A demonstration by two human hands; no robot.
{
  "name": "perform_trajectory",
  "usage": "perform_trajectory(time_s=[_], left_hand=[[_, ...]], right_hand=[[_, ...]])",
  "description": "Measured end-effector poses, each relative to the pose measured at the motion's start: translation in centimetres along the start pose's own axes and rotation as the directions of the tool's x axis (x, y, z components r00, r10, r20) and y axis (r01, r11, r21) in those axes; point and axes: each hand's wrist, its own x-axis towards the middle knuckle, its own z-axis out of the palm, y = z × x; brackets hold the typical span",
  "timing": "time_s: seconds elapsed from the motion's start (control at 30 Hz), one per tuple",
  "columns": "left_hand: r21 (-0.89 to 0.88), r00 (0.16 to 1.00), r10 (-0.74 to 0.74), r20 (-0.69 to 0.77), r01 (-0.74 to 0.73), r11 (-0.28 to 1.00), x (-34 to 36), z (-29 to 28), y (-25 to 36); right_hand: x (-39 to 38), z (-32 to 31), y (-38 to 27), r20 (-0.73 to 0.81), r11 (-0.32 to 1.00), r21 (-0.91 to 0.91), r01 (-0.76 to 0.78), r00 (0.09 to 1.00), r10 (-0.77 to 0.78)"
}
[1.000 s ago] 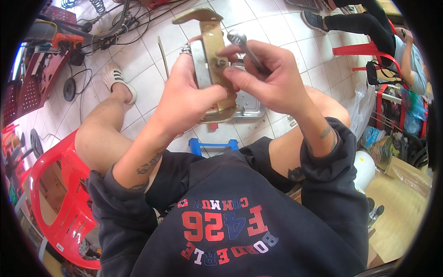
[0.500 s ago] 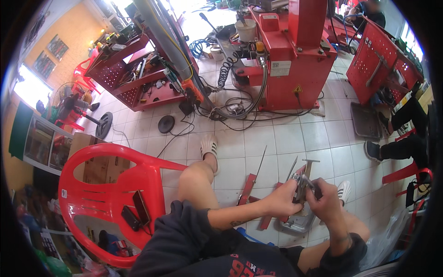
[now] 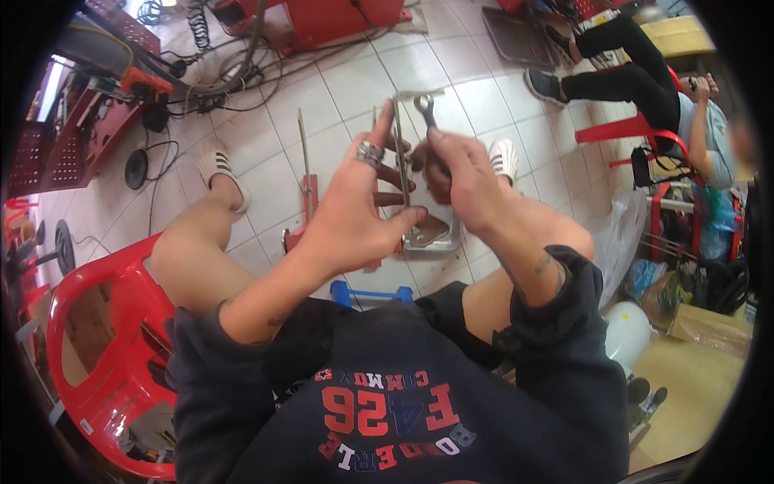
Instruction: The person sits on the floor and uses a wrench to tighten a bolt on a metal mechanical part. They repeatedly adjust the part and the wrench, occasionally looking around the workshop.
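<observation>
My left hand point(image 3: 347, 218), with a chunky silver ring, grips an upright metal bracket point(image 3: 400, 137) seen nearly edge-on, thumb at its lower part and fingers along its side. My right hand point(image 3: 466, 181) is closed on a grey wrench point(image 3: 429, 113), its head pointing up just right of the bracket's upper end. Under the hands on the tiled floor is a silver metal tray or casing point(image 3: 454, 238). To their left stands a red metal piece point(image 3: 310, 202) with a thin upright rod. Whether the wrench touches the bracket I cannot tell.
Red plastic chair point(image 3: 76, 315) at my left, blue stool point(image 3: 347, 297) between my legs. Cables point(image 3: 242, 77), red perforated carts point(image 3: 48, 153) and a red machine point(image 3: 339, 20) lie beyond. Another person point(image 3: 685, 113) sits at right, near a dark tray point(image 3: 516, 36), plastic bags point(image 3: 709, 226) and a white cylinder point(image 3: 625, 331).
Since a second ago the bracket has turned from broad face to edge-on and sits lower in view, with both hands. The camera swung up toward the workshop, then back down.
</observation>
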Motion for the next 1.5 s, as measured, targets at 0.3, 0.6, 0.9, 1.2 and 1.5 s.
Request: perform_trajectory(time_s=[0.3, 0.6, 0.9, 1.2, 1.5], left_hand=[[-0.269, 0.992, -0.116, 0.039, 0.122, 0.955, -0.2, -0.4, -0.6], [-0.288, 1.0, -0.001, 0.016, 0.005, 0.958, 0.2, -0.2, -0.7], [-0.292, 1.0, -0.004, 0.016, 0.008, 0.956, 0.2, 0.0, -0.5], [-0.289, 1.0, -0.007, 0.013, 0.01, 0.957, 0.1, 0.0, -0.4], [-0.259, 0.998, -0.047, 0.041, 0.056, 0.964, -0.3, 0.4, -0.4]], right_hand=[[-0.5, 1.4, 0.4, 0.009, 0.894, -0.33, 0.302, 0.948, -0.317], [-0.5, 0.9, 0.4, 0.005, 0.866, -0.397, 0.304, 0.944, -0.33], [-1.0, 0.8, -0.2, 0.045, 0.771, -0.511, 0.379, 0.908, -0.416], [-1.2, 0.3, -0.6, 0.128, 0.769, -0.501, 0.397, 0.913, -0.387], [-0.9, -0.2, -0.5, 0.095, 0.728, -0.581, 0.365, 0.918, -0.384]])
